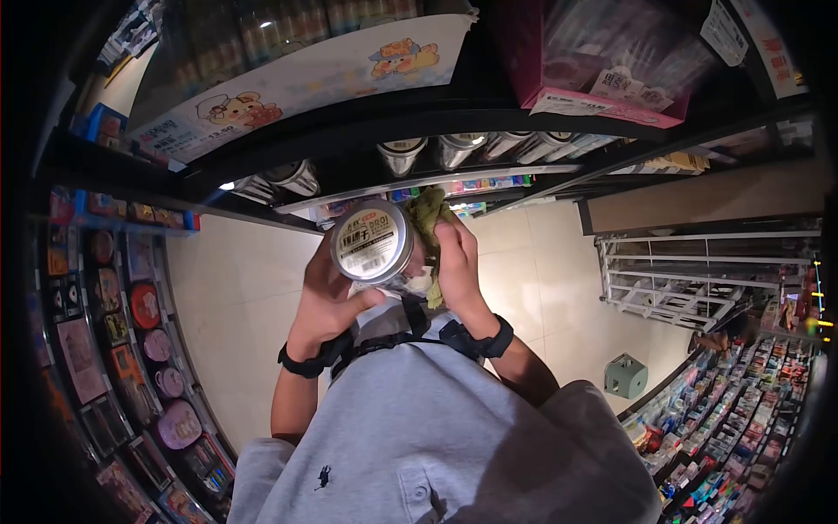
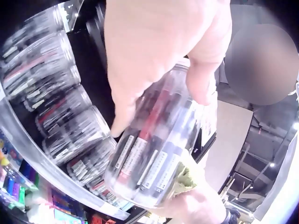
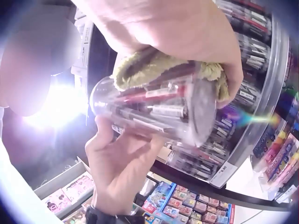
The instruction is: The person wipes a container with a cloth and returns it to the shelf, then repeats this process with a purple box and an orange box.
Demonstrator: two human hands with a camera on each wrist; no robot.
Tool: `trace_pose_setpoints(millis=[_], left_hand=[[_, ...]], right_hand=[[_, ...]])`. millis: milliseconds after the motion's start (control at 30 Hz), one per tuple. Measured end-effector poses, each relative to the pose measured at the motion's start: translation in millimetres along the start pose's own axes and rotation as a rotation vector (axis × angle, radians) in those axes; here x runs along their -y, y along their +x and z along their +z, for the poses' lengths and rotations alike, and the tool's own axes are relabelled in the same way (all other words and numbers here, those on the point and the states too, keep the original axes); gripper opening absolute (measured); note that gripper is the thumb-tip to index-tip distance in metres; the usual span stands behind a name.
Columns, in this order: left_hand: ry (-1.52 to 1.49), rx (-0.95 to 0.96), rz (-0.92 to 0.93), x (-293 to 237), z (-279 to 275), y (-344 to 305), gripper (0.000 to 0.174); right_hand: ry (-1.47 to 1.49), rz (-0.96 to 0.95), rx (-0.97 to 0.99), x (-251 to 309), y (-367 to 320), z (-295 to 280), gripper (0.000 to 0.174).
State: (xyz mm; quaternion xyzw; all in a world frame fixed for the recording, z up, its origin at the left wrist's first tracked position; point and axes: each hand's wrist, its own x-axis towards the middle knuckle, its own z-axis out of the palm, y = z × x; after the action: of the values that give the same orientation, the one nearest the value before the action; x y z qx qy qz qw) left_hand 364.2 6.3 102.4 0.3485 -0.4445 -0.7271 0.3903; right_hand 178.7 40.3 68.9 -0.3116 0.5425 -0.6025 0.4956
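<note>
Left hand [image 2: 161, 46] is seen nearest to its wrist camera, at the lid end of a clear jar [image 2: 152, 149]; fingers and thumb are curled round the jar, which is grasped in front of the chest. Long axis is tilted: the lid [image 1: 371, 240] is turned up to the head camera, the base [image 3: 205, 112] pointed away from it. Slim labelled sticks (perhaps pens) are held inside. From the right hand [image 1: 461, 266] the jar lies just to the left, a green cloth [image 1: 428, 214] between. That cloth is gripped bunched, laid along the jar's side; whether bare fingertips are also touching cannot be told. Left hand is judged the nearer, being set directly on the jar. Both forearms are angled inward, hands facing across it.
</note>
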Motion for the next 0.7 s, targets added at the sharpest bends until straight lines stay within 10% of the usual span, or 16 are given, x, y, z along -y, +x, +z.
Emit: trace_pose_setpoints(millis=[200, 333, 500, 700], left_hand=[[0.696, 0.067, 0.118, -11.0, 15.1, -3.6, 0.093], [0.754, -0.137, 0.321, 7.2, 12.5, -6.7, 0.083], [0.699, -0.181, 0.309, 5.9, 8.6, -6.0, 0.096], [0.876, -0.223, 0.513, 31.1, -10.6, 28.6, 0.080]], right_hand=[[0.273, 0.152, 0.008, 25.0, -7.3, 29.5, 0.030], [0.154, -0.077, 0.042, 39.3, -4.9, 43.5, 0.026], [-0.598, -0.167, 0.023, -46.2, 30.1, -19.9, 0.022], [-0.574, -0.207, 0.376, -19.3, 18.5, -20.5, 0.062]])
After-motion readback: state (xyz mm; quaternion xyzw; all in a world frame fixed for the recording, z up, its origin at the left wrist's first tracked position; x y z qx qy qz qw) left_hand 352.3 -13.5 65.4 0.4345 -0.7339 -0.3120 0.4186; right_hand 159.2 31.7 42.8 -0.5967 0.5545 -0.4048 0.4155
